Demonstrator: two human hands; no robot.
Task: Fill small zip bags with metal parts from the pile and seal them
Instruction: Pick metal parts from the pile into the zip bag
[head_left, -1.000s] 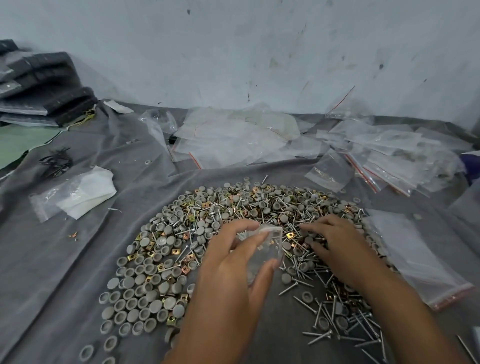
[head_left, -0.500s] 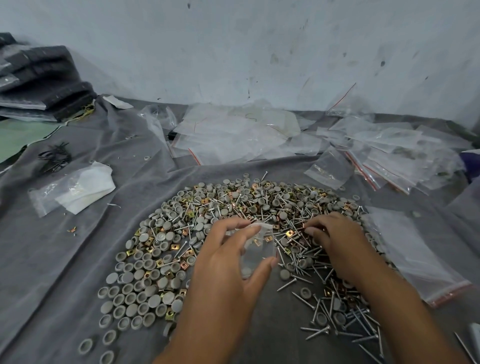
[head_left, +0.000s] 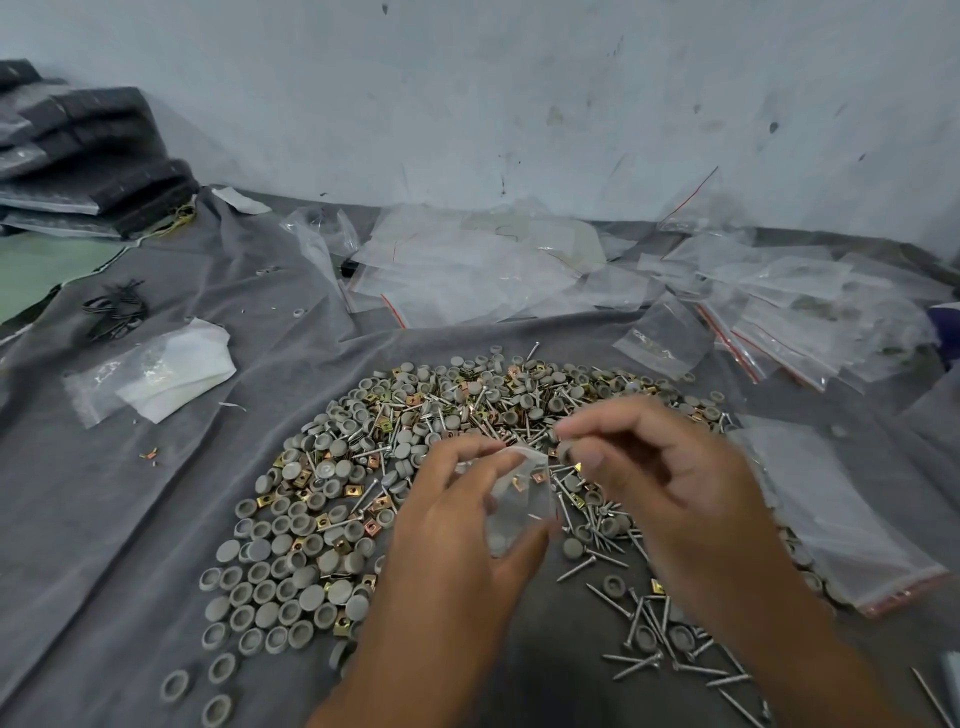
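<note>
Head view: hands (head_left: 670, 499) above pile (head_left: 395, 467).

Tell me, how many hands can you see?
2. The left hand holds a small clear bag over the pile; the right hand pinches a part at the bag's mouth.

small zip bag (head_left: 519, 499): clear, upright, mouth open at the top, held just above the near middle of the pile; a few small parts show inside it
pile (head_left: 467, 415): wide heap of grey round caps, brass-coloured square clips and silver screws spread on the grey cloth; caps thickest on its left side, screws loose along its near right edge
grey cap (head_left: 563, 451): small round piece, pinched just right of the bag's mouth
empty zip bags (head_left: 779, 306): clear, red-striped, scattered flat beyond the pile and to its right
</note>
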